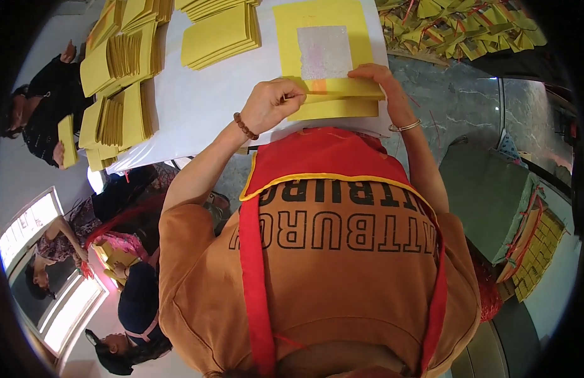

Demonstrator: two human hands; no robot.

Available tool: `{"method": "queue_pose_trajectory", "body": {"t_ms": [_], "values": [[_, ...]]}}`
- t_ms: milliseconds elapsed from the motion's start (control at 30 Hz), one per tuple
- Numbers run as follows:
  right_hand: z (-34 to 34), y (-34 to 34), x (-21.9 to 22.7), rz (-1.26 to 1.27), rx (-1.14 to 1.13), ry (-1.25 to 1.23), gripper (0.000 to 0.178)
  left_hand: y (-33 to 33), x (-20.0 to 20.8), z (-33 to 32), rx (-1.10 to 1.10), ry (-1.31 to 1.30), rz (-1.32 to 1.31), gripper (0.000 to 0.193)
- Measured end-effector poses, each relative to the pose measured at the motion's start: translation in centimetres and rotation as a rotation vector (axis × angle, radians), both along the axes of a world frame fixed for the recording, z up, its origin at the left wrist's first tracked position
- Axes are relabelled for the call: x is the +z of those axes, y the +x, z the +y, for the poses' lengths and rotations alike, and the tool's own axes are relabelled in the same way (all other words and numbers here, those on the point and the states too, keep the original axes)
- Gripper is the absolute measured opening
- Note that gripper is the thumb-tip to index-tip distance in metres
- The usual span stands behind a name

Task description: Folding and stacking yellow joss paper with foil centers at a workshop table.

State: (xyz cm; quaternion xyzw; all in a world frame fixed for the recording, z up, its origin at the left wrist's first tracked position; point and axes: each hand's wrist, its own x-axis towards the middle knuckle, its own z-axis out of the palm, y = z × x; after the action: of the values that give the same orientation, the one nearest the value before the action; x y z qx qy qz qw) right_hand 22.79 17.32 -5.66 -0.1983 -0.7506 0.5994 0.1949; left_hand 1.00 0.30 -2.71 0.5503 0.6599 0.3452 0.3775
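A yellow paper sheet [285, 38] with a silvery square patch [323, 51] lies in front of me on the white-covered table [216, 94]. Its near edge is lifted and partly folded over, with more yellow paper [333, 110] showing beneath. At the left end of the fold, my left hand [273, 106] is closed in a pinch on the sheet's edge. My right hand [386, 88] grips the fold's right end, its fingers bent over the top beside the silvery patch.
Stacks of folded yellow paper [219, 38] stand at the far left, with more bundles [125, 116] along the left edge. Several people sit at the left; one [52, 107] holds yellow paper. A heap of yellow pieces [462, 25] lies far right, a green box [487, 195] nearer.
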Motion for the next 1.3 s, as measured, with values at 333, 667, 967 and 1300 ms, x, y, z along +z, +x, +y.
{"method": "queue_pose_trajectory", "body": {"t_ms": [333,667,967,1300], "values": [[-0.2,0.0,-0.5,-0.092,-0.009,0.121,0.035,-1.1,-0.9,0.4,0.122,-0.092,-0.257,0.020],[0.2,0.0,-0.8,-0.081,0.025,0.195,0.033,-1.3,0.0,0.6,0.047,-0.177,-0.271,0.021],[0.2,0.0,-0.7,-0.075,0.024,0.228,0.032,-1.2,-0.1,0.6,0.033,-0.182,-0.230,0.021],[0.6,-0.3,-0.6,-0.055,-0.001,0.149,0.030,0.9,1.8,0.3,-0.416,0.409,0.771,0.052]]}}
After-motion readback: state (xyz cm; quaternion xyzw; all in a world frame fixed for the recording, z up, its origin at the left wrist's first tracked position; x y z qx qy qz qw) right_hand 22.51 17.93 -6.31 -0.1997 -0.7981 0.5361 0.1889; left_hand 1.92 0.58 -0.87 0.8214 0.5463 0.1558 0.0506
